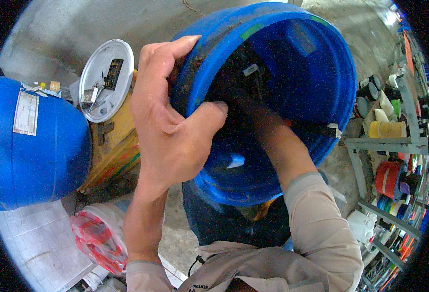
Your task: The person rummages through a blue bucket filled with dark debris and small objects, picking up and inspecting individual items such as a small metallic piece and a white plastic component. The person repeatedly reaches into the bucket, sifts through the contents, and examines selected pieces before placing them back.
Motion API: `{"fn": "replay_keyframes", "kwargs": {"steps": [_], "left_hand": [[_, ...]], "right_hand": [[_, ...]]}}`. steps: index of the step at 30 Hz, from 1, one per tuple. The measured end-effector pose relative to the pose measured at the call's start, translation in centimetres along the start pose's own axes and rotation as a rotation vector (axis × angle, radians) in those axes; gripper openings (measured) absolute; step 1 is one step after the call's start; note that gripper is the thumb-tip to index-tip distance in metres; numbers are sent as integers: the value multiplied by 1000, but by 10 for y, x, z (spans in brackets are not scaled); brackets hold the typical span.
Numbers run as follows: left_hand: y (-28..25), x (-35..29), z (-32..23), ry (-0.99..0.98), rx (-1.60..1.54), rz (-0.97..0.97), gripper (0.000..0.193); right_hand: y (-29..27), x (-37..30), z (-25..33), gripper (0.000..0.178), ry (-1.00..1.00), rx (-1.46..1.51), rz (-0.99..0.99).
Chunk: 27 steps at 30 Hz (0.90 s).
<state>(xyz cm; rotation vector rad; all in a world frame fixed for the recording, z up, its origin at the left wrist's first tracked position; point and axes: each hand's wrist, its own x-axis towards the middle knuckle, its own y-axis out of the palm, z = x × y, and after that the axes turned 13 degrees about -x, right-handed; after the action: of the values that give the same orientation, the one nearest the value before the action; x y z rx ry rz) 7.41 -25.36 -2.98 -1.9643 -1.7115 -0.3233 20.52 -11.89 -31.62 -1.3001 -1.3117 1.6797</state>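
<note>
A large blue plastic barrel (338, 73) leans toward me, its round mouth facing up at me. My left hand (170, 117) is closed over the barrel's left rim, thumb on the inner side and fingers around the outside. My right forearm (285, 151) reaches down through the mouth. The right hand is lost in the dark inside, so its fingers cannot be made out. Dark contents lie deep in the barrel, with a small pale piece (250, 69) among them. A dark bar-like thing with a white tip (334, 130) rests against the right inner wall.
Another blue barrel (44, 151) stands at the left. Beside it, a white round lid (90, 104) carries small parts, above a yellow box (110, 158). A red-and-white plastic bag (98, 233) lies lower left. Grey metal shelving (384, 144) with spools lines the right.
</note>
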Motion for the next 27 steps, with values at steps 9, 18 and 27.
{"fn": "replay_keyframes", "kwargs": {"steps": [9,18,27], "left_hand": [[0,4,1,29,-50,-28,56],[0,6,3,66,-63,-45,53],[-3,10,-6,91,31,-22,54]], "right_hand": [[-38,-26,-34,30,-169,394,-68],[-71,-104,-45,30,-257,1033,-46],[-102,-208,-15,38,-402,2039,-40]]}}
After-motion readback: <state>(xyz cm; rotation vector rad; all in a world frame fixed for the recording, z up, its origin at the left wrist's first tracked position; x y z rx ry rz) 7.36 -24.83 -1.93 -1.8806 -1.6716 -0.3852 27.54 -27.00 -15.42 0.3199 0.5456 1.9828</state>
